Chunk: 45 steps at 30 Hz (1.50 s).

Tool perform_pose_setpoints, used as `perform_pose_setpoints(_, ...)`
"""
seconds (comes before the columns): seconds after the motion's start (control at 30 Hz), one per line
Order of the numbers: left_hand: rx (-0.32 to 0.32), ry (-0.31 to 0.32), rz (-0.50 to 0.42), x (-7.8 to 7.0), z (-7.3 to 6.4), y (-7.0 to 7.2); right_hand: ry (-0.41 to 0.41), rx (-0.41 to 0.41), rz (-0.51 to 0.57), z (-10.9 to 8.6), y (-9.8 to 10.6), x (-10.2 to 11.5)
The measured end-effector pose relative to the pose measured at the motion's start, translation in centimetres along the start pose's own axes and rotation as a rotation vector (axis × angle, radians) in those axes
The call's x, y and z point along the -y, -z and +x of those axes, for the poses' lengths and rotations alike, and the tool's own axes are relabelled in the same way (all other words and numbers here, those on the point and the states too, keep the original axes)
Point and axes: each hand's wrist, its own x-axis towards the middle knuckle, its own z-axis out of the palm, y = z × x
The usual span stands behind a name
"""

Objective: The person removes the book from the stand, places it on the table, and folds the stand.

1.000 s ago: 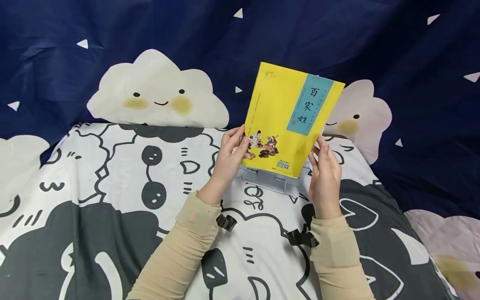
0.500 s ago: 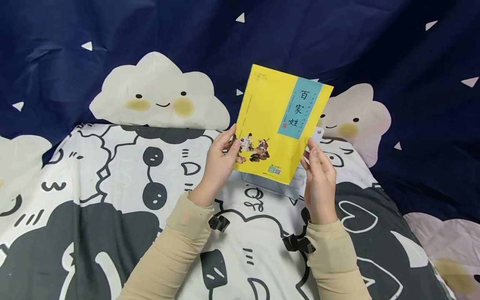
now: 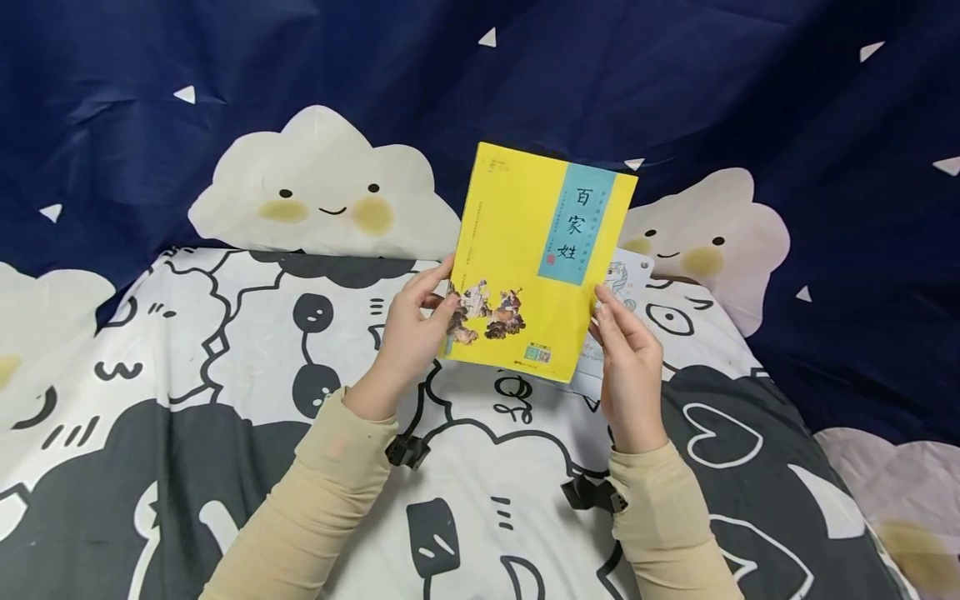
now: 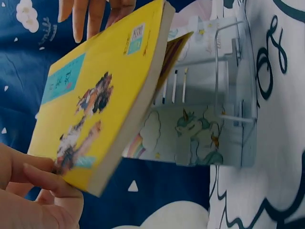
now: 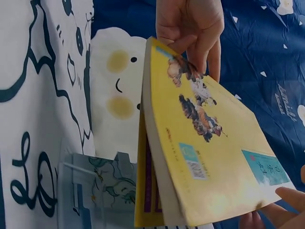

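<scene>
A yellow paperback book (image 3: 517, 258) with a blue title panel is held up, tilted, between both hands in the head view. My left hand (image 3: 411, 333) pinches its lower left edge, thumb on the front cover. At the lower right edge, my right hand (image 3: 632, 371) holds the book, fingers at the cover and behind it. The back cover (image 4: 175, 55) hangs a little apart from the pages in the left wrist view. Behind the book stands a pale bookstand (image 4: 198, 136) with a unicorn print and clear front holders; the book hides most of it in the head view.
The stand rests on a bed-like surface covered in black-and-white cartoon cloth (image 3: 495, 475). A dark blue cloth (image 3: 405, 58) with white triangles and smiling clouds (image 3: 322, 187) hangs behind. Small black cameras (image 3: 407, 451) are strapped at both wrists.
The book has moved left and slightly down with both hands, the left hand shifting most. More of the bookstand now shows on the book's right side.
</scene>
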Motion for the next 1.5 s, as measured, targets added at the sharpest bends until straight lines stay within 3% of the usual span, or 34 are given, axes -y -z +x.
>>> perform_pose_setpoints(0.23, 0.034, 0.049, -0.007, 0.5, -0.3, 2.0, -0.02, 0.013, -0.007, -0.2, -0.5, -0.7)
perform_pose_setpoints(0.6, 0.128, 0.064, -0.012, 0.2, -1.0, 5.1, -0.013, 0.042, 0.011, -1.0, -1.6, -1.3)
perform_pose_setpoints(0.8, 0.154, 0.107, 0.027, 0.2, -1.3, 6.6, -0.067, 0.129, 0.077, -1.5, -1.9, -1.5)
perform_pose_setpoints(1.0, 0.152, 0.136, 0.097, 0.3, -1.4, 8.3, -0.099, 0.189, 0.057, -1.7, -2.2, -1.5)
perform_pose_setpoints(1.33, 0.268, 0.105, 0.074, 0.4, -1.1, 10.5, -0.186, 0.217, 0.08, -1.9, -2.4, -1.3)
perform_pose_setpoints(1.5, 0.314, 0.114, 0.108, 0.4, -1.1, 11.5, -0.215, 0.23, 0.059, -2.1, -2.8, -1.6)
